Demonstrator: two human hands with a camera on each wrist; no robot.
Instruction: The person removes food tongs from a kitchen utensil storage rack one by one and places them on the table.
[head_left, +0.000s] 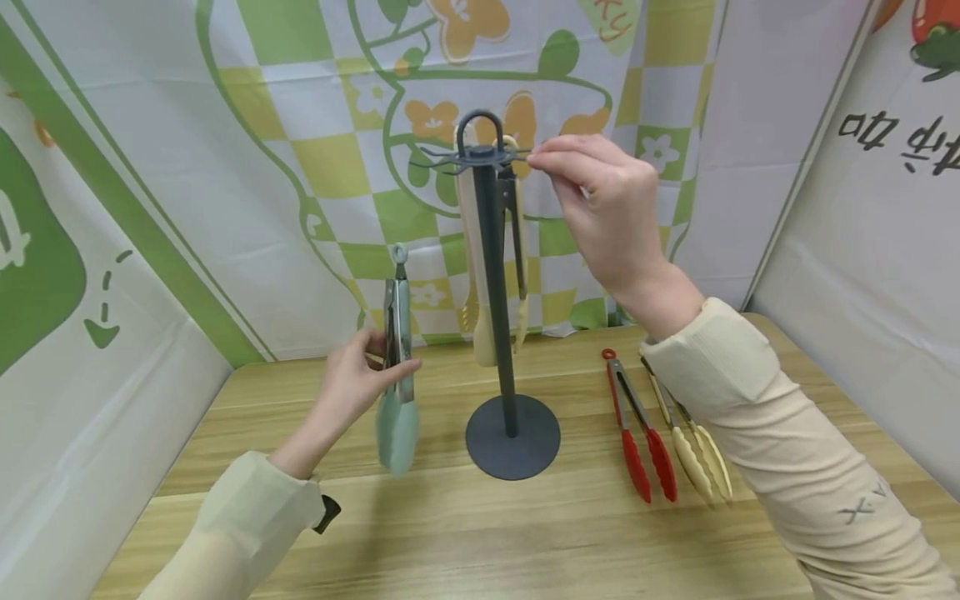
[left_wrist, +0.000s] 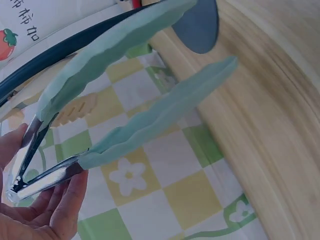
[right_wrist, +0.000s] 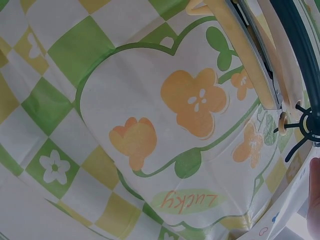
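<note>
My left hand holds mint-green tongs by their metal arms, left of a dark utensil rack. The ring end points up and the green tips point down. In the left wrist view, the tongs' arms stand spread apart, with my thumb on one arm and fingers on the other. Thumb and fingertips of my right hand pinch the outer end of a hook on the right of the rack's top. A pale spatula-like utensil and cream tongs hang on the rack's far side.
Red tongs and a second pair of cream tongs lie on the wooden table, right of the rack's round base. A patterned cloth backdrop rises behind the table, with white panels at both sides.
</note>
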